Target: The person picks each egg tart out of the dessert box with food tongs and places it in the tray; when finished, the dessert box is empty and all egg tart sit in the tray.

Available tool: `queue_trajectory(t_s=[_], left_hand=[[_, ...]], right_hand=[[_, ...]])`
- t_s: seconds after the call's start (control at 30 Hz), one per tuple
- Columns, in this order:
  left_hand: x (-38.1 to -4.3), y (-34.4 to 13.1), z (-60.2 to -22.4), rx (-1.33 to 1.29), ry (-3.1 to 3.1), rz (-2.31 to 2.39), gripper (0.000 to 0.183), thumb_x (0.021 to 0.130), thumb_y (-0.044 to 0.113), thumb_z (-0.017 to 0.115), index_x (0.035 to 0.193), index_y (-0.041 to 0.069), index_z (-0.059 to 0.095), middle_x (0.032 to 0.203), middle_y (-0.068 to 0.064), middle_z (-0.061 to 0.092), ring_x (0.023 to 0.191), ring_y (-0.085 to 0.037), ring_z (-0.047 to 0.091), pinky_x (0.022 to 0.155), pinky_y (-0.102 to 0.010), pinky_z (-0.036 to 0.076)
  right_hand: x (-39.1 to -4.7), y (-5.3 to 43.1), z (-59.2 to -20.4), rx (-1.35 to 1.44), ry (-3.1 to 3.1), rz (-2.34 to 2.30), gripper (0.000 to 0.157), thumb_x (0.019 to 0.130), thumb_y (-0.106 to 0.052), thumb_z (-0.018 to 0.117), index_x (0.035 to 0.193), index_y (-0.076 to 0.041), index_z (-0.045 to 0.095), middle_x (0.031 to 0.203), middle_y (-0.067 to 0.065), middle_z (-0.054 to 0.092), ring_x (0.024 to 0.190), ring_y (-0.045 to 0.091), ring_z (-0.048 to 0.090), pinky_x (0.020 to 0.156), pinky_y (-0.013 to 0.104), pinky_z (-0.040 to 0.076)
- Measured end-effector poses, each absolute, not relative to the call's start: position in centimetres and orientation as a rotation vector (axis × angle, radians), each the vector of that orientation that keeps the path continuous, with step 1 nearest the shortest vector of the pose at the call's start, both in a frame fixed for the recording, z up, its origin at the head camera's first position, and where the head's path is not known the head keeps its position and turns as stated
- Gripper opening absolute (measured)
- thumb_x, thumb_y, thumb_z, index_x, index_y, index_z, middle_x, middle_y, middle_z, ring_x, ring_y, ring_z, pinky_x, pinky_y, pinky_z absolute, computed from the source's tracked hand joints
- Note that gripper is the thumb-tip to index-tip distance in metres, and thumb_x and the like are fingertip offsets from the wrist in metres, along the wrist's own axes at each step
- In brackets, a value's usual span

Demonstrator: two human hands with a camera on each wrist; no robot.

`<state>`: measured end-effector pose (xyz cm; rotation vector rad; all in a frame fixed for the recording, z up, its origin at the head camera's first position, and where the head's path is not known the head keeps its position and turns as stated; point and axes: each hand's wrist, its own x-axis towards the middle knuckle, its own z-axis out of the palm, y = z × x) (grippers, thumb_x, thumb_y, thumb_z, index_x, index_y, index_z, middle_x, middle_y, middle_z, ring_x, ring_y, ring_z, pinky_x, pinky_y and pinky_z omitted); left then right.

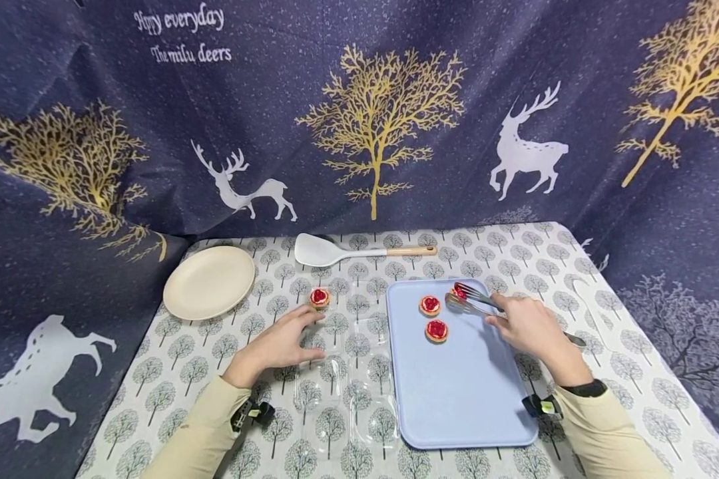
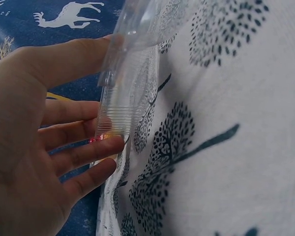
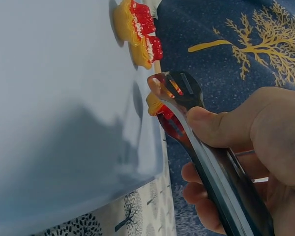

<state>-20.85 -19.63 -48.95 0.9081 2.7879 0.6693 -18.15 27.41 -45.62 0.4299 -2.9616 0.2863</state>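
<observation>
My right hand (image 1: 530, 326) grips metal serving tongs (image 1: 473, 299) with slotted ends. Their tips are around a small red-topped tart (image 1: 458, 293) at the far edge of the blue tray (image 1: 461, 399); whether it is lifted cannot be told. Two similar tarts, a farther one (image 1: 429, 305) and a nearer one (image 1: 437, 330), sit on the tray to the left. My left hand (image 1: 283, 340) touches the left edge of a clear plastic compartment tray (image 1: 344, 412), its fingers spread. Another tart (image 1: 319, 297) lies just beyond that hand, apparently in the clear tray's far left compartment.
A cream plate (image 1: 210, 283) stands at the back left. Along the back lies a white spatula (image 1: 323, 251) with a wooden handle. The tree-patterned cloth (image 1: 257, 432) covers the table, and a dark blue curtain (image 1: 335, 100) hangs behind it.
</observation>
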Motion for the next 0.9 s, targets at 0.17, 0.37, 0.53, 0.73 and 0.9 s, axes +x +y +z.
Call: queue_trajectory(t_s=[0.17, 0.37, 0.53, 0.73, 0.9], left_hand=[[-20.87, -19.58, -48.90, 0.902, 2.781, 0.677, 0.082, 0.075, 0.041, 0.081, 0.139, 0.002, 0.049, 0.147, -0.016, 0.045, 0.121, -0.030, 0.057, 0.107, -0.047, 0.045], [-20.81, -19.60, -48.98, 0.880, 2.784, 0.679, 0.082, 0.074, 0.041, 0.081, 0.139, 0.003, 0.049, 0.147, -0.016, 0.044, 0.124, -0.032, 0.054, 0.107, -0.050, 0.044], [-20.86, -19.69, -48.97, 0.865, 2.778, 0.681, 0.083, 0.075, 0.043, 0.081, 0.140, 0.004, 0.049, 0.150, -0.016, 0.042, 0.129, -0.034, 0.050, 0.109, -0.051, 0.041], [-20.86, -19.67, -48.99, 0.876, 2.779, 0.682, 0.083, 0.074, 0.043, 0.081, 0.140, 0.003, 0.049, 0.149, -0.017, 0.042, 0.132, -0.037, 0.047, 0.110, -0.053, 0.040], [-20.79, -19.63, -48.83, 0.863, 2.780, 0.686, 0.083, 0.074, 0.043, 0.081, 0.140, 0.004, 0.049, 0.150, -0.018, 0.041, 0.135, -0.039, 0.042, 0.111, -0.055, 0.037]], right_hand=[[-18.27, 27.47, -45.91, 0.402, -2.993, 0.287, 0.050, 0.083, -0.031, 0.075, 0.122, -0.002, 0.062, 0.089, 0.026, 0.068, 0.069, 0.039, 0.064, 0.052, 0.052, 0.053], [-18.28, 27.47, -46.13, 0.353, -3.034, 0.293, 0.056, 0.084, -0.034, 0.074, 0.129, -0.003, 0.060, 0.093, 0.030, 0.068, 0.064, 0.036, 0.062, 0.048, 0.049, 0.052], [-18.25, 27.47, -46.13, 0.350, -3.041, 0.305, 0.057, 0.084, -0.033, 0.074, 0.129, -0.002, 0.059, 0.094, 0.030, 0.067, 0.064, 0.034, 0.062, 0.048, 0.049, 0.052], [-18.21, 27.45, -46.10, 0.365, -3.046, 0.312, 0.058, 0.085, -0.034, 0.073, 0.129, 0.000, 0.058, 0.092, 0.028, 0.068, 0.064, 0.033, 0.062, 0.047, 0.048, 0.052], [-18.09, 27.47, -46.05, 0.400, -3.018, 0.307, 0.058, 0.084, -0.033, 0.074, 0.128, 0.002, 0.058, 0.096, 0.030, 0.068, 0.071, 0.042, 0.065, 0.052, 0.053, 0.054]])
